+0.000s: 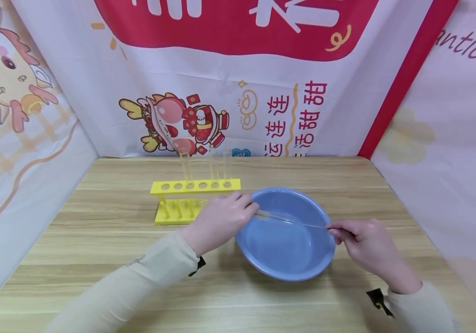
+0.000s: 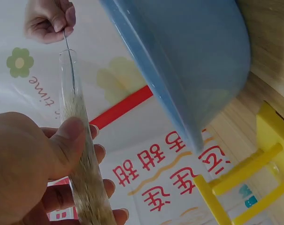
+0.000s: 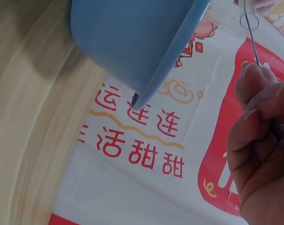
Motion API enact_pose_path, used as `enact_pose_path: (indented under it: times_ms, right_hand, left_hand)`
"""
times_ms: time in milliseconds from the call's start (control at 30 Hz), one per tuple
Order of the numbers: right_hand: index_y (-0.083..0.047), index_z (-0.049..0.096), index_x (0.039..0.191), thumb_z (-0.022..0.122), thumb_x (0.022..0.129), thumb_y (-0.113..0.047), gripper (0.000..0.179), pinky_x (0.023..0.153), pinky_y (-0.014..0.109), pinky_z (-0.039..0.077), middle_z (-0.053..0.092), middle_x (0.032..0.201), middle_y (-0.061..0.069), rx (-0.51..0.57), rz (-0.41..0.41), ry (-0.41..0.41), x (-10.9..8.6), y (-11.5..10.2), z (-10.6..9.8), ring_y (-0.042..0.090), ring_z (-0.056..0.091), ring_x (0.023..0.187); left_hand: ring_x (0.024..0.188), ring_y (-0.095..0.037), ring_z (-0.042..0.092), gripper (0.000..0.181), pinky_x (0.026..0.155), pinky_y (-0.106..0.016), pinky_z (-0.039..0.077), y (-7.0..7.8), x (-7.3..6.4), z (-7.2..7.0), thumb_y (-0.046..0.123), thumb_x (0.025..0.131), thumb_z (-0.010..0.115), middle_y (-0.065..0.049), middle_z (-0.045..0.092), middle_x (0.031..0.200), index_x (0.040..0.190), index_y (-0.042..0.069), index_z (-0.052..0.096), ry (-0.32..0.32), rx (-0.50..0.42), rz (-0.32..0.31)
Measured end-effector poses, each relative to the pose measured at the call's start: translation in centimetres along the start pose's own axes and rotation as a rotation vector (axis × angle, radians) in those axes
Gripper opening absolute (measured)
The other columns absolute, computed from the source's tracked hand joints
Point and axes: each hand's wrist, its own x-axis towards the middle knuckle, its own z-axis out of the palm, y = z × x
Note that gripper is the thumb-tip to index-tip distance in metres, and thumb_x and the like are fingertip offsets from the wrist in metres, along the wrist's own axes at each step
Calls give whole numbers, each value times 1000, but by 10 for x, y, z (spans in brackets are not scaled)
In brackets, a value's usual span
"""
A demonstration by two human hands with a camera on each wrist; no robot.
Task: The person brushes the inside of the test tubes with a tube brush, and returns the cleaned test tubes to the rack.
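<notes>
Over the blue basin (image 1: pixel 285 276), my left hand (image 1: pixel 221 219) grips a clear glass test tube (image 2: pixel 66 70), its mouth towards the right. A test tube brush (image 2: pixel 91 187) is inside the tube, its pale bristles filling the part under my left fingers. Its thin wire handle (image 3: pixel 252 44) sticks out of the mouth. My right hand (image 1: pixel 367 240) pinches the wire's end beyond the basin's right rim, with thumb and fingers together (image 3: pixel 264 122). The tube's closed end is hidden behind my left hand in the head view.
Left of the basin stands a yellow test tube rack (image 1: pixel 196 186), partly behind my left hand. Several holes run along its top, and clear test tubes (image 1: pixel 186 166) stand upright in it. A printed cloth (image 1: pixel 221 74) hangs behind the wooden table (image 1: pixel 109 259).
</notes>
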Motion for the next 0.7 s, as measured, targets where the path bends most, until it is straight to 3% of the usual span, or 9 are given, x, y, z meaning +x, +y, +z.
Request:
enact_pose_path:
  times_ms: [133, 233, 367, 533, 700]
  right_hand:
    - [-4, 77, 86, 82, 65, 14, 29, 53, 12, 49, 71, 74, -2, 19, -27, 4, 5, -5, 7, 0, 60, 60]
    - [-3, 76, 88, 75, 88, -6, 3, 54, 14, 51, 73, 77, 2, 22, -82, 9, 8, -8, 13, 3, 63, 61]
    - [-3, 76, 92, 45, 105, -35, 47, 51, 24, 54, 73, 78, 4, -78, -181, 49, 10, -11, 15, 12, 68, 60]
    - [-2, 74, 101, 41, 108, -18, 37, 45, 36, 54, 70, 84, 7, -341, -347, 116, 12, -13, 11, 23, 67, 60]
    - [5, 71, 108, 41, 102, 5, 31, 51, 41, 56, 67, 87, 15, -535, -546, 155, 14, -14, 10, 29, 64, 65]
  left_hand:
    - [97, -20, 64, 30, 70, -28, 59, 7, 9, -2, 19, 90, 75, -7, 68, 111, 119, 9, 70, -16, 27, 9]
    - [98, -19, 64, 33, 69, -27, 59, 12, 14, -5, 20, 90, 76, -6, 67, 112, 120, 10, 70, -33, 44, 17]
    - [96, -19, 64, 32, 65, -26, 58, 13, 17, -7, 21, 91, 75, -6, 67, 111, 120, 10, 70, -51, 38, 4]
    - [95, -19, 64, 30, 64, -27, 58, 11, 18, -9, 20, 92, 73, -5, 67, 112, 121, 12, 69, -92, -29, -32]
    - [99, -19, 64, 34, 68, -29, 59, 9, 19, -10, 21, 91, 74, -6, 66, 115, 124, 13, 67, -162, -54, -55]
